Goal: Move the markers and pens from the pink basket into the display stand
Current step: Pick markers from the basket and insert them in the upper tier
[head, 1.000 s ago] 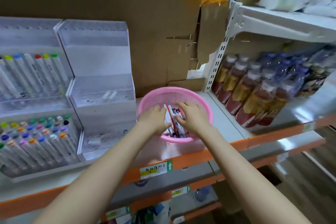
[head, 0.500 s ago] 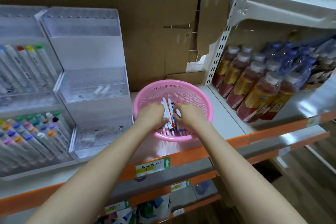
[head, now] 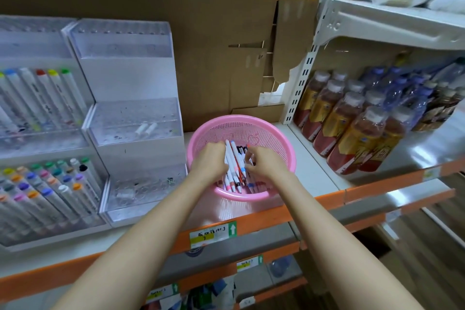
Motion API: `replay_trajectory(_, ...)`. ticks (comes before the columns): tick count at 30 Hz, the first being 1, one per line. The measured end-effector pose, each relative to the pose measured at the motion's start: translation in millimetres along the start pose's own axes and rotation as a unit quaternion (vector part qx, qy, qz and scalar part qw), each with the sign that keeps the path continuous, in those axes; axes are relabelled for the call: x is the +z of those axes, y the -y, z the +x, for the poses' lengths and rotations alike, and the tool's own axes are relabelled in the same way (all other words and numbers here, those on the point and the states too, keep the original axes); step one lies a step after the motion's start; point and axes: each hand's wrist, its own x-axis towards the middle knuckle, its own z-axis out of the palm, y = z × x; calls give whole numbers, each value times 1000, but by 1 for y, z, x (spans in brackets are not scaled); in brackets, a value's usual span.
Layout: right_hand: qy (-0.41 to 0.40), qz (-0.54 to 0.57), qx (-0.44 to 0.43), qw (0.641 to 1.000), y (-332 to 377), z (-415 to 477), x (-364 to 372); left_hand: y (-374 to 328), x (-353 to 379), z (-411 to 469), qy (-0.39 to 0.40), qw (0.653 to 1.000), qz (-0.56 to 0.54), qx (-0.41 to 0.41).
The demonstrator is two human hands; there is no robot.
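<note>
A round pink basket (head: pixel 276 131) sits on the shelf and holds several white pens and markers (head: pixel 235 171). Both hands are inside it. My left hand (head: pixel 207 162) grips a bunch of these pens, fingers curled round them. My right hand (head: pixel 264 162) pinches pens on the right of the bunch. To the left stands a clear tiered display stand (head: pixel 130 118); its middle tier holds two white pieces, its other tiers look nearly bare.
A second stand (head: pixel 37 118) at far left is filled with colour-capped markers. Bottled drinks (head: pixel 352 121) line the shelf on the right. Cardboard backs the shelf. The shelf's orange front edge (head: pixel 327 196) carries price labels.
The view has shifted slightly. Both hands stay in the basket; the pens are gathered into a tighter, more upright bunch between them.
</note>
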Motion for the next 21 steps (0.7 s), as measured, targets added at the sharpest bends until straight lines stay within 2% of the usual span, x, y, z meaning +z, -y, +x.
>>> replay_trajectory(7, -8, 47, -1, 999, -6, 3, 1, 0, -1, 1, 0, 999, -42, 0)
replay_trajectory(13, -49, 123, 6, 991, -8, 1, -2, 1, -4, 2, -6, 997, -82, -9)
replay_trajectory(21, -34, 151, 38, 987, -5, -5, -6, 1, -6, -1, -43, 991, -129, 5)
